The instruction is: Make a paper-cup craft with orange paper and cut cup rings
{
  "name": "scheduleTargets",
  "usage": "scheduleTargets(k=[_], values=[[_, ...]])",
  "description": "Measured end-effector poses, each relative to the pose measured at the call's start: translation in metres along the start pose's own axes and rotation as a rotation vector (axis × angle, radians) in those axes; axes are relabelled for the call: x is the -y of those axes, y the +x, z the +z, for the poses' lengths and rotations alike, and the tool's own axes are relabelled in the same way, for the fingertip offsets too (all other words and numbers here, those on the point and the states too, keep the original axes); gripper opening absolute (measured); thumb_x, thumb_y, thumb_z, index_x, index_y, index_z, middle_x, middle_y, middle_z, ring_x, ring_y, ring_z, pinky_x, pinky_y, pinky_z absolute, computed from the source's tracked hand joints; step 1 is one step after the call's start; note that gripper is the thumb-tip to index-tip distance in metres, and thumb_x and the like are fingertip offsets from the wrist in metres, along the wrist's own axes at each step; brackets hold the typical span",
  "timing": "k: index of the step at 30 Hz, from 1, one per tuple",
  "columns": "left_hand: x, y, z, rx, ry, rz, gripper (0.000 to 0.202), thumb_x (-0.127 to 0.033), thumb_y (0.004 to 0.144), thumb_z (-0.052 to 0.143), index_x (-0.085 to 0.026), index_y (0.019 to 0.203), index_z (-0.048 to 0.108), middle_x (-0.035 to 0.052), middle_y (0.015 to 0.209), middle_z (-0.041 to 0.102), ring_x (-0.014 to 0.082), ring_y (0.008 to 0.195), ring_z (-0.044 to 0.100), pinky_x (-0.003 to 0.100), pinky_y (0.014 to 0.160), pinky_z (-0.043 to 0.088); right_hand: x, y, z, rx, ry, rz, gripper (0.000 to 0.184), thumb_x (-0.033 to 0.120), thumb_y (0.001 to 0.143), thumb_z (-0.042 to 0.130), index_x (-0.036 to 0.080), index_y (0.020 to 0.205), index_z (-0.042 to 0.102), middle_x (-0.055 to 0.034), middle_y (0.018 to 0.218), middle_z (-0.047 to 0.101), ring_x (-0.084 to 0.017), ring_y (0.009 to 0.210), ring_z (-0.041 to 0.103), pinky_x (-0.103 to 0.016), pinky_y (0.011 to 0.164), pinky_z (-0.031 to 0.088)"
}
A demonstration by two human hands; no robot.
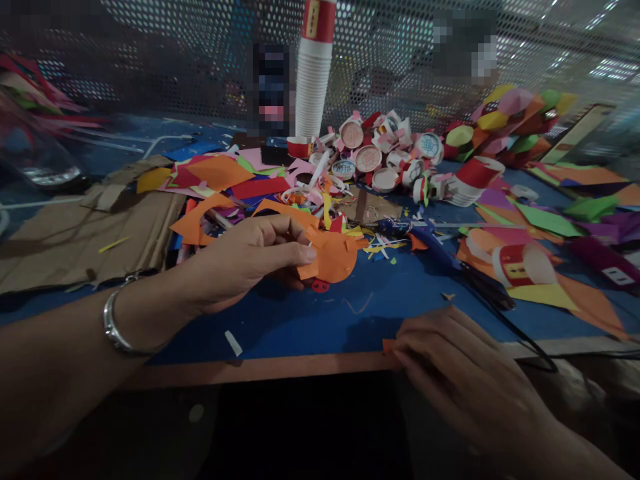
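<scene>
Between thumb and fingers, my left hand (255,263) pinches an orange paper cutout (337,259) with a round body and small tabs at its edges. A small red piece with a drawn face (321,286) shows just below the cutout. My right hand (450,360) is lower right, at the front edge of the blue table (305,327). Its fingertips are closed on a small orange paper piece (389,345), most of which the hand hides. A white paper scrap (233,343) lies near the table's front edge.
A tall stack of paper cups (314,87) stands at the back, beside a heap of cut cup pieces (370,157). A blue glue gun (430,243) with a black cord lies right of centre. Cardboard (90,233) lies left; coloured paper (220,172) is spread behind.
</scene>
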State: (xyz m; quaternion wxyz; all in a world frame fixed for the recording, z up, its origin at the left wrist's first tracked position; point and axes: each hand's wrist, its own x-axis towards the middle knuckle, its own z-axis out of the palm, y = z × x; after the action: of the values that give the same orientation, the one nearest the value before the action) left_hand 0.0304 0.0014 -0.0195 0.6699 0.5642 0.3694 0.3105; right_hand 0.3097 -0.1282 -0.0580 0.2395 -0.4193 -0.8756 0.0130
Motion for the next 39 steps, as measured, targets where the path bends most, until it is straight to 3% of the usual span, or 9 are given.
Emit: scheduleTargets(k=[9,16,27,33,36,39], values=[[-0.002,0.001,0.001,-0.013,-0.001,-0.017,0.013,-0.018,0.086,0.079,-0.019,0.084,0.065,-0.0031,0.071,0.069,0.0102,0.063,0.069,0.016,0.058,0.055,-0.007,0.013,-0.005,-0.030,0.084,0.045,0.013,0.010,0.102,0.061,0.023,0.102,0.059,-0.0023,0.097,0.072,-0.019,0.087,0.066,-0.036,0.082,0.050],[0.000,0.003,0.001,-0.009,-0.003,-0.009,0.013,-0.017,0.087,0.078,-0.019,0.085,0.066,-0.0036,0.070,0.069,0.0087,0.062,0.067,0.014,0.057,0.055,-0.008,0.000,-0.005,0.027,0.079,-0.003,0.018,0.014,0.102,0.066,0.020,0.119,0.066,-0.0074,0.117,0.075,-0.023,0.107,0.068,-0.040,0.097,0.050],[-0.002,0.002,0.002,-0.035,0.013,-0.019,0.013,-0.019,0.085,0.079,-0.019,0.083,0.066,-0.0027,0.070,0.068,0.0104,0.062,0.067,0.017,0.057,0.055,-0.010,0.000,-0.005,0.027,0.114,0.050,0.014,0.010,0.103,0.061,0.023,0.107,0.063,-0.0041,0.106,0.072,-0.020,0.097,0.067,-0.040,0.097,0.048],[0.001,0.002,-0.001,-0.017,0.034,-0.028,0.014,-0.021,0.086,0.079,-0.020,0.088,0.065,-0.0029,0.070,0.069,0.0120,0.063,0.069,0.019,0.058,0.054,-0.011,-0.001,-0.004,0.060,0.126,0.038,0.013,0.012,0.105,0.058,0.024,0.107,0.061,-0.0031,0.106,0.072,-0.019,0.098,0.069,-0.042,0.105,0.043],[0.001,0.002,0.001,-0.008,0.026,-0.027,0.014,-0.020,0.087,0.079,-0.020,0.087,0.065,-0.0028,0.070,0.070,0.0114,0.063,0.069,0.018,0.059,0.054,-0.009,0.006,-0.006,0.030,0.135,0.069,0.012,0.013,0.104,0.059,0.025,0.103,0.061,-0.0019,0.104,0.073,-0.018,0.095,0.070,-0.039,0.098,0.048],[0.001,0.000,0.004,0.002,0.025,-0.025,0.015,-0.020,0.086,0.079,-0.019,0.083,0.065,-0.0027,0.069,0.069,0.0107,0.063,0.068,0.017,0.059,0.055,-0.004,0.022,-0.009,-0.090,0.099,0.105,0.009,0.016,0.103,0.063,0.024,0.099,0.063,-0.0033,0.102,0.075,-0.019,0.094,0.072,-0.035,0.089,0.052]])
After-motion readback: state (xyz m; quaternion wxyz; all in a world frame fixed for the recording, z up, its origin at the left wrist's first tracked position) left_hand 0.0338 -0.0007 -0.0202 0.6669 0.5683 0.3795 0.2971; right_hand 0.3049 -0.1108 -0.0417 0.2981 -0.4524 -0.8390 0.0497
